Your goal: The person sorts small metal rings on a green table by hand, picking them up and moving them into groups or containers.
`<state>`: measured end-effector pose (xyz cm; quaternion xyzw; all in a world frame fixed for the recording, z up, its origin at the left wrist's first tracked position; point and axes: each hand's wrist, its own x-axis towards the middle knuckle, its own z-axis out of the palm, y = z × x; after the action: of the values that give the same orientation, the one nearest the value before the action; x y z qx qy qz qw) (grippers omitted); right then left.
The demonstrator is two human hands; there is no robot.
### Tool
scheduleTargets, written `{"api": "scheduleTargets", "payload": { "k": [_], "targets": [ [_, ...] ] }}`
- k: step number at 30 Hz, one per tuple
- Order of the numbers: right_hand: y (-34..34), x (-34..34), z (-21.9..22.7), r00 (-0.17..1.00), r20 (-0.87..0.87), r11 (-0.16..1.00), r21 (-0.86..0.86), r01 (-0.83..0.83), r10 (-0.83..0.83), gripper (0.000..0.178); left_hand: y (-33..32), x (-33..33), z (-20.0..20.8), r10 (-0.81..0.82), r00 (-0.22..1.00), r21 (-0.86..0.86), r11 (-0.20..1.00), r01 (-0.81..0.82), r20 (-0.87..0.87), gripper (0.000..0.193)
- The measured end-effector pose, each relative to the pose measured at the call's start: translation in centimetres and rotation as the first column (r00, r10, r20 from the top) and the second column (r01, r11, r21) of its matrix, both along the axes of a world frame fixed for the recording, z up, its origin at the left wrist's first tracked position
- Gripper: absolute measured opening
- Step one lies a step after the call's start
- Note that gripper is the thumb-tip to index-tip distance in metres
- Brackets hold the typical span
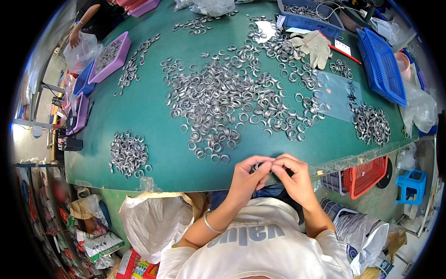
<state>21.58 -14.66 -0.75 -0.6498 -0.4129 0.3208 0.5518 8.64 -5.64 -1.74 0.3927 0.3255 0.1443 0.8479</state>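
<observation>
At the table's near edge my left hand [250, 176] and my right hand [291, 176] meet, fingertips pinched together. A grey metal ring [257, 166] shows partly between the fingers of the left hand; the rest of it is hidden. The right fingers press close against the left ones, and what they grip cannot be made out. Just beyond the hands spreads a large heap of grey metal rings [209, 93] on the green table [172, 167]. A smaller pile of rings [129, 154] lies at the near left, another pile [371, 124] at the right.
A pink bin of rings [125, 50] stands at far left, a blue bin [320, 27] at the back. Work gloves [316, 49], a clear plastic bag [337, 95] and a blue basket [382, 67] lie right. A white sack [155, 223] stands below. Another person's hand [74, 39] shows far left.
</observation>
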Motion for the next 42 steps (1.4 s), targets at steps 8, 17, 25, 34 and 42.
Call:
{"api": "scheduleTargets", "payload": {
  "k": [8,17,25,34,42],
  "targets": [
    [2.6,3.6,-1.7,0.546,0.784,0.926,0.097,0.364,-0.297,0.011,0.1,0.5,0.8,0.134,0.991,-0.268,0.956,-0.123,0.022,0.015],
    [0.6,-0.3,-1.1,0.908,-0.385,0.985,-0.016,0.171,-0.164,0.005,-0.2,0.5,0.0,0.113,0.992,-0.087,0.990,-0.108,0.051,0.020],
    [1.3,2.2,-0.8,0.652,0.681,0.920,0.084,0.384,-0.334,0.013,0.1,0.3,0.0,0.146,0.989,-0.261,0.955,-0.140,0.001,0.014],
    [0.1,1.1,-0.8,0.976,-0.130,0.984,-0.026,0.175,-0.177,0.007,-0.2,0.5,-0.3,0.172,0.983,-0.140,0.977,-0.161,0.066,0.020],
    [0.3,1.1,-0.1,0.881,0.387,0.960,0.057,0.273,-0.273,0.007,-0.1,0.5,-0.2,0.016,1.000,0.033,0.999,-0.016,0.008,0.020]
  ]
}}
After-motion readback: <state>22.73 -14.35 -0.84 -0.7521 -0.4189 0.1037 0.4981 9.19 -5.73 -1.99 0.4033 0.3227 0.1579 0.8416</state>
